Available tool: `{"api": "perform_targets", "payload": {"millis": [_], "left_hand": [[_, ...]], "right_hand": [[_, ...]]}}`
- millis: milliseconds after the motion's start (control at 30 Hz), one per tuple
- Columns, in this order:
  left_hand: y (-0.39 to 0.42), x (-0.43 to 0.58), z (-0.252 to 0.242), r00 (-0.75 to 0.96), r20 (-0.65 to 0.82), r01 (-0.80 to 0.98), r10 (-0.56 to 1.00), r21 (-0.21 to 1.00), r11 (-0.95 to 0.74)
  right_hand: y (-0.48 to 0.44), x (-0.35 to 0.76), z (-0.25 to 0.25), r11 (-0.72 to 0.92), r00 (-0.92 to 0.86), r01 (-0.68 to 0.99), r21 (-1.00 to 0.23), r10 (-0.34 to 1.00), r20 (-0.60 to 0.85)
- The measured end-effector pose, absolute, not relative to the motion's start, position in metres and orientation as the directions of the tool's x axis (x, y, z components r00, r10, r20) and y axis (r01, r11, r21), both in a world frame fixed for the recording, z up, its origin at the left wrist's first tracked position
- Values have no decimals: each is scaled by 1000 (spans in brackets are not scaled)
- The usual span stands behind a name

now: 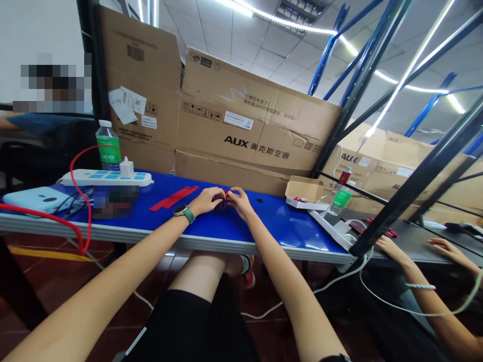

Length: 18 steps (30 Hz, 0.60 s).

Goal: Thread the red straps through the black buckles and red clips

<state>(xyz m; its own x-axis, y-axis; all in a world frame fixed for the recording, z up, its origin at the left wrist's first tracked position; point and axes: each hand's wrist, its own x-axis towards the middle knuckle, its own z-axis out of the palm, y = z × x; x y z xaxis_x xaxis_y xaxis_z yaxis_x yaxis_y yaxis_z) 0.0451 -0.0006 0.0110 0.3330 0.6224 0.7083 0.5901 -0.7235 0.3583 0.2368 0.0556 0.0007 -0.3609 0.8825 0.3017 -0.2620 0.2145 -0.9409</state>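
Left hand [206, 201] and right hand [239, 202] pinch a small red-and-dark item [222, 200], too small to identify, over the blue table [279, 226]; red strips [173, 197] lie left.

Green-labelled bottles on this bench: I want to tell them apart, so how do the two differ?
The left bottle has a white cap, the right bottle a dark red one. The left bottle stands behind a white power strip, the right bottle beside an open cardboard box. A thin black rail crosses the right bottle, not the left bottle. Both are clear plastic with green labels.
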Motion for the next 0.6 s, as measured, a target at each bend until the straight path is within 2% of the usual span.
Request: {"api": "perform_targets", "payload": {"millis": [100, 167, 233, 400, 600], "left_hand": [[5, 46, 3, 319, 650, 512, 690, 494, -703], [11, 45, -4, 284, 571, 444, 770, 634, -633], [16, 44, -10, 261, 510, 408, 819, 711, -573], [26, 41, -14, 276, 444, 334, 852, 787, -518], [33, 38, -12, 181, 475, 194, 861, 841, -505]], "right_hand": [[53, 236, 2, 221, -344, -259, -940, 889, 303], [52, 235, 3, 233, -332, -281, -931, 887, 322], [50, 233, 4, 241, -328, -307, -921, 882, 340], [47, 231, 7, 276, -336, -316, -908, 862, 379], [51, 232, 8, 459, -324, -129, -879, 818, 475]]}}
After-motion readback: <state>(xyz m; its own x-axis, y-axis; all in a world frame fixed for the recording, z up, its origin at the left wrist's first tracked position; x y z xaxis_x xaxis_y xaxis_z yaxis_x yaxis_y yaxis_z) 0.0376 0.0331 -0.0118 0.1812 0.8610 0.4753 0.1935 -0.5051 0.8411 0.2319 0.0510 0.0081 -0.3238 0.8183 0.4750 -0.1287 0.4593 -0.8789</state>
